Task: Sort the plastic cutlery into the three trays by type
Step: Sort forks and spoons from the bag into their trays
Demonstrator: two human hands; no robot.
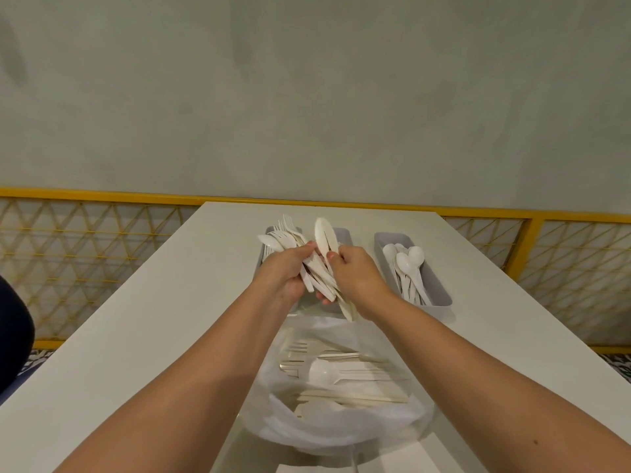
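- Fanned bunch of white plastic forks, knives and a spoon (300, 257), held above two grey rectangular trays (345, 235).
- Upright white plastic knives (326, 233) stand just beside it.
- White plastic spoons (408, 264) lie in the third grey tray (442, 297), at right.
- More white cutlery (324, 370) lies in a clear plastic bag (341, 428).

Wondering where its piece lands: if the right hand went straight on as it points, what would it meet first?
Probably the middle tray just beyond the right hand and the cutlery it pinches; depth is unclear.

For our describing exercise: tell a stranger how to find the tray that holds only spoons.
Look at the white table. At its far end stand grey trays. The spoon tray is the rightmost, set apart from the others and filled with white spoons only.
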